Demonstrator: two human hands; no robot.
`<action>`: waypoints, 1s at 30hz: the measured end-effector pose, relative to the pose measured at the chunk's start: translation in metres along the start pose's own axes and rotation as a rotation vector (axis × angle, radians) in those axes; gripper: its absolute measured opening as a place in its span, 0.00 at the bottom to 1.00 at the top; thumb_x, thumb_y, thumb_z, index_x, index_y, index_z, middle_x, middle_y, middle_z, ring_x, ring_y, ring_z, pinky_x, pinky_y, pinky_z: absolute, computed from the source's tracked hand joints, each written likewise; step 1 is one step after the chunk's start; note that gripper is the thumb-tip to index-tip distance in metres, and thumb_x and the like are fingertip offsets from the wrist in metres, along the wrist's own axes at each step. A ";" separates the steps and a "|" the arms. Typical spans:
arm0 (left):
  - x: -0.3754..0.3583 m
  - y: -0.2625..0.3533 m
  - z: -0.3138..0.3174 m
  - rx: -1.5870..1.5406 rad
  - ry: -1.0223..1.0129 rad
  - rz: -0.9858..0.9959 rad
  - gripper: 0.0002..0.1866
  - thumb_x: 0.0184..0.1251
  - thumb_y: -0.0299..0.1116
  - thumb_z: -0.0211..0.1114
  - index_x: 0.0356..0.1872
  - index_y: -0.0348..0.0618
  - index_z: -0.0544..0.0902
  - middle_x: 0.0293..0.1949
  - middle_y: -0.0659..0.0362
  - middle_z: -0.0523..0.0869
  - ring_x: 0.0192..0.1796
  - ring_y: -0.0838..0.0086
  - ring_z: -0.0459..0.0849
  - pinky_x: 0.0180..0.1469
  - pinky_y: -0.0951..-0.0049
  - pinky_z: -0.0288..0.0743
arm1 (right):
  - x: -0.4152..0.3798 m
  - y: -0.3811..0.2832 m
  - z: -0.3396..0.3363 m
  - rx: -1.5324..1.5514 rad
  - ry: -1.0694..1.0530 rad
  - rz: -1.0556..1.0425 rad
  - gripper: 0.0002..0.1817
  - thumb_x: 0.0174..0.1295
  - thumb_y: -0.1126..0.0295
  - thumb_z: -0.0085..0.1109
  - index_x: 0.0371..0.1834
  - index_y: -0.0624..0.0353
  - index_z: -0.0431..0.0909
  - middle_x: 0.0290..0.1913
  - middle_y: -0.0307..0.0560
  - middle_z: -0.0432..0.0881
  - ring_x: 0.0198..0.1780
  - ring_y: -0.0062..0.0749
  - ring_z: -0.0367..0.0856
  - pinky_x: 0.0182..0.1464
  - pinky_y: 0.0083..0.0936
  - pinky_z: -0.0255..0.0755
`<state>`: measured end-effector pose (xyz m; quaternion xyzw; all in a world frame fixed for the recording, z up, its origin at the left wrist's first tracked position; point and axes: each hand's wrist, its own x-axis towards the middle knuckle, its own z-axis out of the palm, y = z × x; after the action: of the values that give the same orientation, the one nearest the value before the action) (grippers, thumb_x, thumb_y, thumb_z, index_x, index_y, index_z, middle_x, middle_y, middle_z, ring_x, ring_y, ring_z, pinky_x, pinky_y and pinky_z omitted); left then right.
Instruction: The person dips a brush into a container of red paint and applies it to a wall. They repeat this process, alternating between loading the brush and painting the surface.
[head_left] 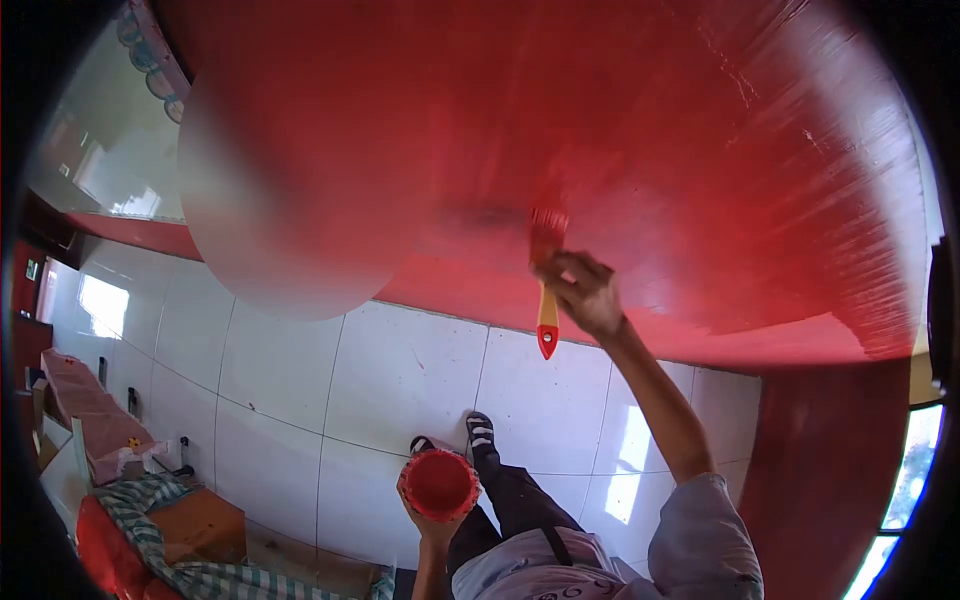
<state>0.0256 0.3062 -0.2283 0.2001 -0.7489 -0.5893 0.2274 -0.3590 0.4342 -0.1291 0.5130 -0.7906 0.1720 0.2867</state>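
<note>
My right hand (585, 290) is closed around a paintbrush (548, 315) with a yellow handle and a red tip. Its red-coated bristles touch or nearly touch the red wall (680, 150), which has a wet sheen and streaks on the right. Held low in front of my body, my left hand (437, 525) grips a paint container (440, 485) with red paint inside and smears around its rim. The left fingers are partly hidden by the container.
White floor tiles (390, 370) lie under my feet. At the lower left are a green-and-white checked cloth (140, 510), a cardboard box (200, 525), a red object (105, 550) and a pink-covered item (90, 410). A bright window (915, 460) is at the right edge.
</note>
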 end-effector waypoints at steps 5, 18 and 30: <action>-0.004 0.005 -0.007 0.000 0.035 -0.044 0.63 0.30 0.27 0.85 0.70 0.50 0.49 0.64 0.52 0.66 0.62 0.60 0.72 0.58 0.57 0.77 | 0.037 0.017 -0.039 0.031 -0.002 0.062 0.24 0.39 0.78 0.70 0.45 0.48 0.85 0.35 0.39 0.80 0.31 0.28 0.77 0.26 0.21 0.75; -0.011 0.010 -0.004 -0.076 0.093 -0.110 0.62 0.29 0.34 0.86 0.69 0.46 0.52 0.63 0.51 0.67 0.63 0.60 0.70 0.62 0.59 0.71 | 0.028 -0.009 0.026 0.133 -0.089 -0.045 0.14 0.47 0.74 0.68 0.38 0.44 0.85 0.40 0.35 0.81 0.36 0.28 0.81 0.33 0.22 0.80; -0.024 -0.006 0.001 -0.228 0.095 -0.203 0.56 0.29 0.33 0.85 0.64 0.45 0.57 0.60 0.51 0.70 0.60 0.61 0.74 0.59 0.61 0.73 | 0.071 -0.003 0.003 0.037 0.133 -0.152 0.18 0.42 0.75 0.69 0.39 0.46 0.85 0.37 0.35 0.80 0.35 0.26 0.78 0.29 0.22 0.76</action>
<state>0.0450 0.3193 -0.2367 0.2756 -0.6413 -0.6804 0.2231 -0.3785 0.3809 -0.0869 0.5644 -0.7253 0.1978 0.3411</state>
